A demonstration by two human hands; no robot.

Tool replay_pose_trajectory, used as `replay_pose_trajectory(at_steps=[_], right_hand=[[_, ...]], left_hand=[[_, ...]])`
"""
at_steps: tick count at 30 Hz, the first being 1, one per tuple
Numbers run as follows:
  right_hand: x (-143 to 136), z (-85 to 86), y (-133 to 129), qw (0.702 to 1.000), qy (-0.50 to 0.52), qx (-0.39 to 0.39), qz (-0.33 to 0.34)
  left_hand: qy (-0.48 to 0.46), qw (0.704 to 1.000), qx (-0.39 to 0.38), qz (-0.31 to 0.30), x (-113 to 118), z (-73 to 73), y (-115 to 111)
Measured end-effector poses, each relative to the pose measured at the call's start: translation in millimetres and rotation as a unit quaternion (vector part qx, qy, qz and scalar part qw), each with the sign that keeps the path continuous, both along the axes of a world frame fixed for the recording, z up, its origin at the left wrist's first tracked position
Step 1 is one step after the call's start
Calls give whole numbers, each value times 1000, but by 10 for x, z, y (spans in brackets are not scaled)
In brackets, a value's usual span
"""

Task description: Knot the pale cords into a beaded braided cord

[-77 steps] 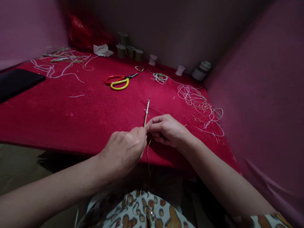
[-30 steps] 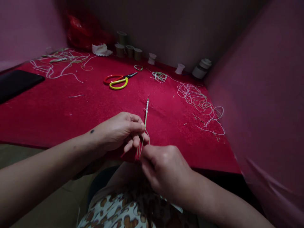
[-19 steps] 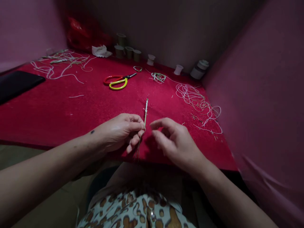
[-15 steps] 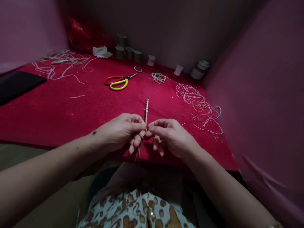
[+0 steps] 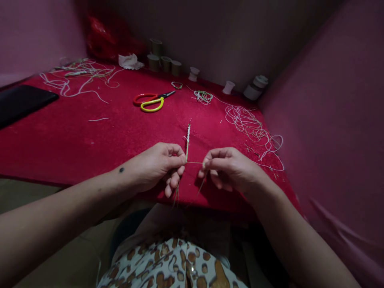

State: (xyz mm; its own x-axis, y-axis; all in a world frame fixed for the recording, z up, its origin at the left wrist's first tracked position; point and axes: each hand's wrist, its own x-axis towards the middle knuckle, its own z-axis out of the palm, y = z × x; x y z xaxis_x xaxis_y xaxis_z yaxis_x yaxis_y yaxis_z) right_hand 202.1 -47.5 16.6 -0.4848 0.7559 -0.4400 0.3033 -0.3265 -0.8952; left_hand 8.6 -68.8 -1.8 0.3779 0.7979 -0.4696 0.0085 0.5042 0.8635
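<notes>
While your left hand (image 5: 160, 165) pinches the near end of the braided cord (image 5: 188, 140), centred toward the near side of the table (image 5: 120, 136), your right hand (image 5: 229, 169) pinches a thin strand (image 5: 195, 162) extending right.

On one tabletop (image 5: 120, 140), one knotted cord (image 5: 188, 138) is found at the view's centre. From there, one pair of scissors (image 5: 153, 105) is seen at ten o'clock and one dark phone (image 5: 27, 103) at nine. Six spools are counted: four olive spools (image 5: 166, 65) at eleven, one pale spool (image 5: 193, 74) at twelve, another pale spool (image 5: 228, 87) at one. One bottle (image 5: 255, 89) is found at two. Two large tangles are counted: one whiter tangle (image 5: 87, 73) at ten, one looser tangle (image 5: 243, 121) between two and three. One small ring (image 5: 177, 85) is seen at eleven, one green-and-white coil (image 5: 204, 96) just past twelve. One red bag (image 5: 105, 38) and one crumpled tissue (image 5: 130, 62) are seen between ten and eleven.
</notes>
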Motion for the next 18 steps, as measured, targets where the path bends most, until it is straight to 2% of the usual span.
replay_pose_trajectory(at_steps=[2, 3, 4, 6, 7, 8, 10, 13, 15, 18], right_hand=[[131, 84, 30, 994, -84, 67, 12], [176, 115, 37, 978, -150, 143, -8], [200, 136, 34, 945, -216, 242, -46], [173, 143, -8, 846, -289, 433, -118], [124, 128, -44, 814, -282, 490, -129], [55, 104, -86, 808, -257, 517, -118], [-112, 33, -167, 868, -186, 458, -57], [-327, -76, -219, 945, -128, 300, -21], [-398, -117, -195, 975, -106, 192, -23], [-404, -126, -112, 992, -89, 90, -23]], left_hand=[[4, 1000, -4, 3, 2, 7, -4], [6, 1000, -5, 4, 4, 10, -6], [9, 1000, -6, 4, 7, 11, -6], [14, 1000, -9, 7, 13, 8, -5], [14, 1000, -9, 9, 16, 4, -2], [13, 1000, -9, 10, 18, -1, 1], [8, 1000, -5, 10, 21, -9, 7], [-6, 1000, 5, 4, 21, -10, 11], [-11, 1000, 8, 3, 17, -5, 9], [-7, 1000, 13, -4, 7, 2, 4]])
